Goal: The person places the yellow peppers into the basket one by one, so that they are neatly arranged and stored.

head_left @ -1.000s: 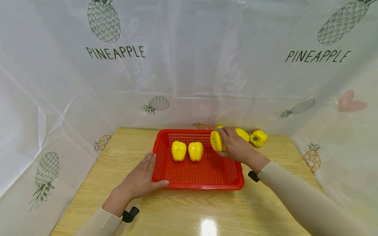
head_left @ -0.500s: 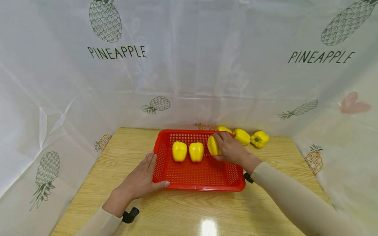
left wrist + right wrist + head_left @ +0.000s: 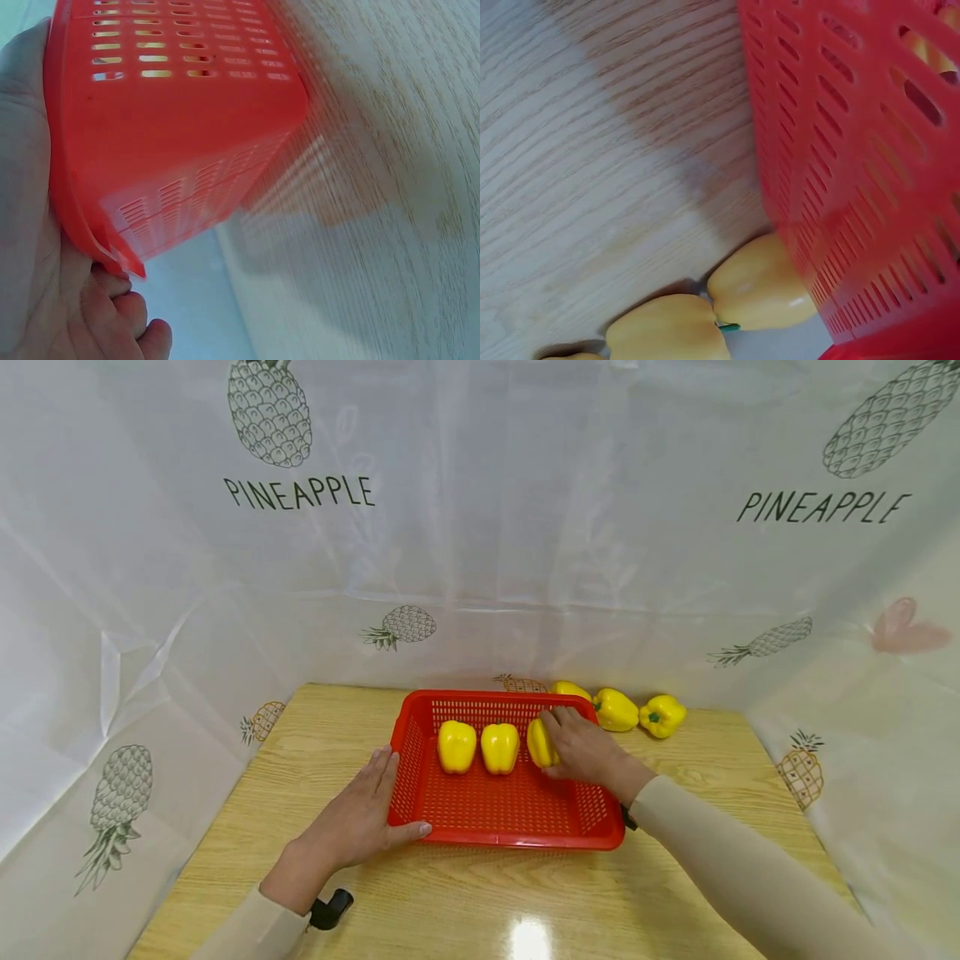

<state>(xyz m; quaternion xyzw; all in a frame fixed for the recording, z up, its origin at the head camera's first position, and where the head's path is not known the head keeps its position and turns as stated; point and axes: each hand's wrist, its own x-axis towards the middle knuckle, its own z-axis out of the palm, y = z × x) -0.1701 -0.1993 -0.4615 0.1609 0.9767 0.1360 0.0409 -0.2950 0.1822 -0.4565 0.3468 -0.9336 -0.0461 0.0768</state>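
Observation:
Inside the red plastic basket [image 3: 517,840], two yellow bell peppers stand side by side: the left pepper [image 3: 457,747] and the middle pepper [image 3: 499,748]. My right hand [image 3: 588,747] grips a third yellow bell pepper [image 3: 541,743] low in the basket, just right of that pair; the hand covers its right side. At the near left corner, my left hand [image 3: 352,818] rests on the rim with fingers straight along the left side and thumb across the front. The left wrist view shows this hand [image 3: 45,225] against the basket's outer wall [image 3: 180,120].
Behind the basket's right corner lie three more yellow bell peppers: one partly hidden by the rim [image 3: 572,689], a middle pepper [image 3: 617,710] and a right pepper [image 3: 662,717]. The wooden table [image 3: 465,902] ends at a white pineapple-printed sheet [image 3: 480,527].
My right hand has moved down and slightly left with the bell pepper, from above the basket's back right rim to its inside. My left hand has stayed on the corner.

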